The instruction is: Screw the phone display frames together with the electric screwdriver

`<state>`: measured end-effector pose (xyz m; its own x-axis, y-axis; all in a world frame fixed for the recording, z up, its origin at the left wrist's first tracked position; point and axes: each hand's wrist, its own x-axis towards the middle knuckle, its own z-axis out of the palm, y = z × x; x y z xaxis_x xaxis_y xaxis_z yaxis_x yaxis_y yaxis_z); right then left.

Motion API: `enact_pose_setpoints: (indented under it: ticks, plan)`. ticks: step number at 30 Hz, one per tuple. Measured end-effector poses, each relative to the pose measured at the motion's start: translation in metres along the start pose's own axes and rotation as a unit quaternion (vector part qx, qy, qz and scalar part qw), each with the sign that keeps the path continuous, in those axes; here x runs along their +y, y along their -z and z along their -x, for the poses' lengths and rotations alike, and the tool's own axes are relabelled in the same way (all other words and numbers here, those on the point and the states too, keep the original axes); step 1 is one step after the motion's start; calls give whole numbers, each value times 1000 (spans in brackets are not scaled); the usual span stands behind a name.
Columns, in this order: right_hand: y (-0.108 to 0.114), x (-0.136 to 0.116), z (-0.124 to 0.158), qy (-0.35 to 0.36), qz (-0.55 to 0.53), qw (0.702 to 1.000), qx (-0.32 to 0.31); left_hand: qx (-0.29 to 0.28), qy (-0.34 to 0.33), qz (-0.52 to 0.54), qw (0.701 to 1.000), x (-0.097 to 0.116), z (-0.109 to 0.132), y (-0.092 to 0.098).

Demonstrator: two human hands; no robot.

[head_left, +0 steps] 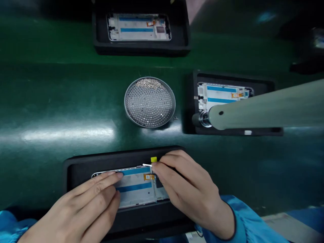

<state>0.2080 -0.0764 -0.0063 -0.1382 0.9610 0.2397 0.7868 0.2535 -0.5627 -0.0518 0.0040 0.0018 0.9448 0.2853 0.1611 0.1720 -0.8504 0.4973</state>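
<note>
A phone mid-frame (136, 193) with two blue adhesive strips and an orange flex connector lies in a black foam tray (121, 222) at the front. My left hand (87, 206) rests over the frame's left part, fingers stretched out and fingertips on its surface. At the frame's upper edge, my right hand (188, 190) pinches a thin white strip (146, 165) between thumb and fingertips. A small yellow tab (154, 159) shows right beside those fingertips; whether it joins the strip I cannot tell. The right end of the frame is hidden under my right hand.
A round dish (152, 104) of tiny screws stands mid-table, with a few loose bits at its right. Similar frames lie in a black tray (141, 49) at the back and another tray (227, 131) at right. A pale green cylindrical tool (265, 106) juts across the right tray.
</note>
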Motion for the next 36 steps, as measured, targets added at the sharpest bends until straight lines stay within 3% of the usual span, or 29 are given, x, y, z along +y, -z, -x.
enact_pose_setpoints:
  ticks: [25,36]
  plan:
    - [-1,-2,2,12,-7,1000,9,18,-4,10,1000,0,-6,1]
    - [-1,-3,-2,29,2,999,-20,36,-5,4,999,0,-9,-1]
